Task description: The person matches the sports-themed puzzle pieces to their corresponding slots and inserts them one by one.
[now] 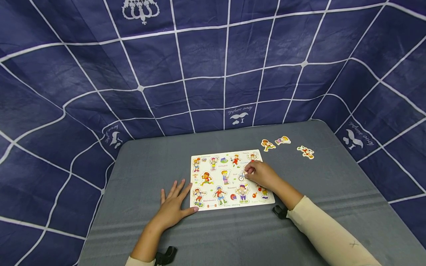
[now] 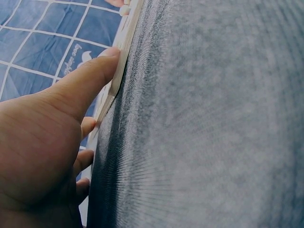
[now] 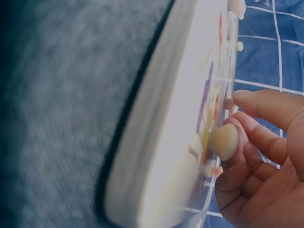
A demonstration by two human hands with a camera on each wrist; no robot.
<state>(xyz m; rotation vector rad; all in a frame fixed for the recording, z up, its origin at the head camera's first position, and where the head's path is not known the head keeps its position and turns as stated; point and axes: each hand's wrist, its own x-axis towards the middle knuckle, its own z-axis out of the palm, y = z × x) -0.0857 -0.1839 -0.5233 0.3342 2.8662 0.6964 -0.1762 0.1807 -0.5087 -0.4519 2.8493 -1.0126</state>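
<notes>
A white puzzle board (image 1: 217,204) with pictures of children at sports lies on the grey table. The left hand (image 1: 171,210) rests spread at its left side, fingers straight, with the thumb against the lower left edge; in the left wrist view, the left hand's thumb (image 2: 90,76) touches the board's side (image 2: 124,52). Over the board's right part, the right hand (image 1: 264,176) pinches a bicycle piece (image 1: 241,176), largely covered by the fingers. From the right wrist, the right hand (image 3: 266,152) shows thumb and forefinger close together at a small knob, beside a larger round knob (image 3: 224,141).
Three loose picture pieces lie beyond the board's upper right: a runner (image 1: 267,145), a yellow-haired figure (image 1: 283,140) and another figure in red (image 1: 306,152). Blue cloth (image 1: 206,48) with white lines hangs around the grey table (image 1: 149,162).
</notes>
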